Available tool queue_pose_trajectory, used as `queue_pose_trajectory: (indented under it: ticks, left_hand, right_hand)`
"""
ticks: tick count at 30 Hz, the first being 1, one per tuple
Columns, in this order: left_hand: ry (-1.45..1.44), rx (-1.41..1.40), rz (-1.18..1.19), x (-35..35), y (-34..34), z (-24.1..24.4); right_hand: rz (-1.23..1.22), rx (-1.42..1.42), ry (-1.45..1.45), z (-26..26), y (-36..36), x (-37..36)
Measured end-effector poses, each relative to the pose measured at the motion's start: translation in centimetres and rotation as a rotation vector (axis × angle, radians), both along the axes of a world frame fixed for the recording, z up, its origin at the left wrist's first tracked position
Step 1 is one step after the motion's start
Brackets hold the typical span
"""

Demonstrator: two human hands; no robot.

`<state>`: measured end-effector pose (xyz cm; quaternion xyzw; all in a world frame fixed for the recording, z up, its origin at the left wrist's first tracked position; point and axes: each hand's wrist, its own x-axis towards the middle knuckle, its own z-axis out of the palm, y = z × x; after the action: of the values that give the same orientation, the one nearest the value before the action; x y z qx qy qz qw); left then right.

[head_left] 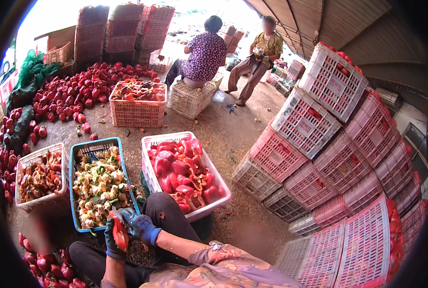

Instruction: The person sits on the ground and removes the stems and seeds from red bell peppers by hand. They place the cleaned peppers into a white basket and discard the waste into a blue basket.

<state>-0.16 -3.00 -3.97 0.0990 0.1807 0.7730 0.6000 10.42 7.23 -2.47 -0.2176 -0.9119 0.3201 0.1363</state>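
Note:
My left hand [114, 235], in a dark blue-green glove, grips a cut red bell pepper [120, 234]. My right hand [142, 225], in a blue glove, is closed around a knife whose blade [117, 213] lies at the pepper's upper end; its handle is hidden in the fingers. Both hands are over the near end of a blue plastic crate [75, 212] filled with pale pepper cores and green stems [99, 187]. Beside my knee [165, 208], a white-and-pink crate [224, 199] holds cut red peppers [179, 167].
Left stands a crate of browned scraps [41, 176]. Whole peppers lie piled near my left [52, 268] and at the back left [77, 90]. Crates [307, 180] are stacked high on the right. Ahead, one person [205, 54] sits on a crate; another [259, 57] stands.

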Motion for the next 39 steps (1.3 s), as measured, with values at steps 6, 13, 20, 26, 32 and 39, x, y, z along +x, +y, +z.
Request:
queue_pose_trajectory:
  ticks: [6, 13, 20, 26, 32, 39]
  left_hand:
    - [0.129, -0.037, 0.029, 0.0, -0.4, 1.7]
    - [0.186, -0.127, 0.272, 0.7, -1.3, 0.3]
    - [0.241, -0.159, 0.543, -4.4, -1.3, -7.3]
    - [0.307, 0.264, 0.476, -6.3, 0.4, -8.9]
    - [-0.079, 0.029, 0.244, -3.0, 0.5, -5.1]
    - [0.049, 0.221, 0.048, -3.2, -1.6, -4.2]
  right_hand:
    - [0.223, -0.203, 0.292, -0.7, 1.9, 0.3]
    - [-0.038, 0.15, 0.045, 0.8, 1.9, -0.6]
    - [-0.071, -0.223, 0.292, 3.3, 5.5, -7.6]
    - [-0.007, -0.716, 0.097, 1.8, 5.5, -9.0]
    - [-0.003, -1.131, 0.544, -4.0, 0.1, -5.8]
    - [0.023, -0.225, 0.003, 5.8, -0.2, -3.4]
